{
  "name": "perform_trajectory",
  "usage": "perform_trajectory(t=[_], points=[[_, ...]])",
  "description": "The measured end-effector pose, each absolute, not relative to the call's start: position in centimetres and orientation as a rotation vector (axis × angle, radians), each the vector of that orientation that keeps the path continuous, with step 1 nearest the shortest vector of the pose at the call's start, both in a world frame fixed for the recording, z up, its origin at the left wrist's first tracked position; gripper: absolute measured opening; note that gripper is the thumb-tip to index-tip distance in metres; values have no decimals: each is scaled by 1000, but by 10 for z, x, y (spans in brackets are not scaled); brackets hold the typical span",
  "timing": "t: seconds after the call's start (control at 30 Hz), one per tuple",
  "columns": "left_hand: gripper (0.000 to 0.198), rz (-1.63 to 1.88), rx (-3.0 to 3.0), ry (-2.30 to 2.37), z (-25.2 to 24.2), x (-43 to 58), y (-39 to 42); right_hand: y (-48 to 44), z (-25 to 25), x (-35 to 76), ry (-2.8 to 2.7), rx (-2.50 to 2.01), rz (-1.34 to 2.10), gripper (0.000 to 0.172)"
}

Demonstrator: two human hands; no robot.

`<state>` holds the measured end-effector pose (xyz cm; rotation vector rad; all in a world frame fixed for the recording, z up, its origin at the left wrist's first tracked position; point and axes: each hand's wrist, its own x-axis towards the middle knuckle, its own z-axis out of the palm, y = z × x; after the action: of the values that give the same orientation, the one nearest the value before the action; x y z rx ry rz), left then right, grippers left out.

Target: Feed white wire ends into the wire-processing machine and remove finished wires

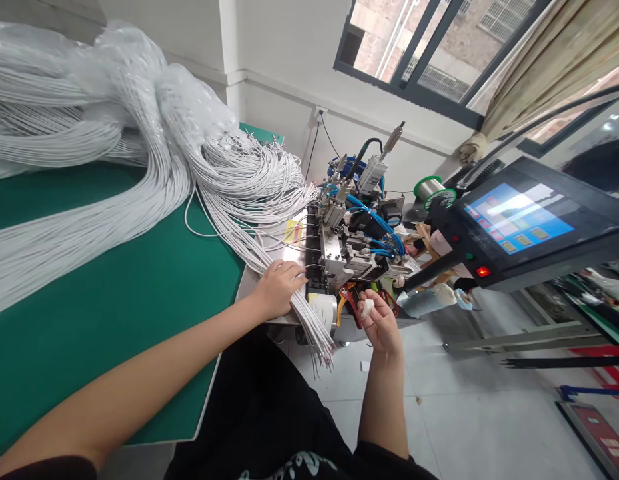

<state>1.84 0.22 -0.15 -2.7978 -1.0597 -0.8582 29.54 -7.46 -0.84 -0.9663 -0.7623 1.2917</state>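
Note:
My left hand (pixel 279 290) lies over a bundle of thin white cables (pixel 254 250), its fingers bent and pressed together around a cable beside the machine's front edge. The bundle runs beneath this hand, and its loose ends with bared tips hang over the table edge. In front of the machine, my right hand (pixel 382 323) pinches a small crumpled white wad (pixel 368 308), like tissue or cotton, between thumb and fingers. The wire-processing machine (pixel 339 247) has metal cylinders and blue air hoses, and several single cables lead into its black front strip.
Plastic-wrapped cable bundles (pixel 139 87) cover the green table (pixel 114 280) at left. Pliers with orange handles (pixel 342 307) and a white tape roll (pixel 323 310) sit near the machine. At right stand a touchscreen panel (pixel 524 220) and a solder-wire spool (pixel 434 192).

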Motion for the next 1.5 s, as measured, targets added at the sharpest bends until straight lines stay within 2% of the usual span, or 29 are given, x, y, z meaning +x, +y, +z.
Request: perform_trajectory(t=[0.07, 0.13, 0.2, 0.3, 0.5, 0.93, 1.07, 1.2, 1.33, 1.43, 1.5], points=[[29, -861, -2803, -1061, -2, 18, 2, -75, -6, 295, -830, -1037, 1260, 47], [31, -858, -2808, -1061, -2, 18, 3, -74, -5, 298, -936, -1167, 1146, 41], [32, -855, -2809, -1055, -2, 17, 3, -73, -8, 305, -1058, -1385, 926, 36], [33, -862, -2799, -1045, -1, 17, 2, -73, -19, 328, -1190, -1755, 536, 38], [32, -892, -2792, -1019, 0, 17, 2, -72, -40, 394, -1216, -2201, 81, 36], [29, -935, -2757, -982, -1, 17, 1, -45, -63, 422, -1199, -2294, -204, 40], [29, -987, -2710, -917, -1, 18, 2, -41, -52, 414, -1224, -2260, -248, 46], [22, -1105, -2628, -847, 2, 19, 1, -52, -35, 383, -1279, -2129, -187, 34], [22, -1206, -2575, -816, 7, 18, 0, -72, -2, 324, -1568, -1687, 112, 27], [25, -1246, -2557, -809, 7, 15, 0, -85, 25, 280, -1851, -1393, 560, 19], [28, -1243, -2561, -789, 5, 14, 1, -88, 35, 259, -1900, -1226, 750, 23]])
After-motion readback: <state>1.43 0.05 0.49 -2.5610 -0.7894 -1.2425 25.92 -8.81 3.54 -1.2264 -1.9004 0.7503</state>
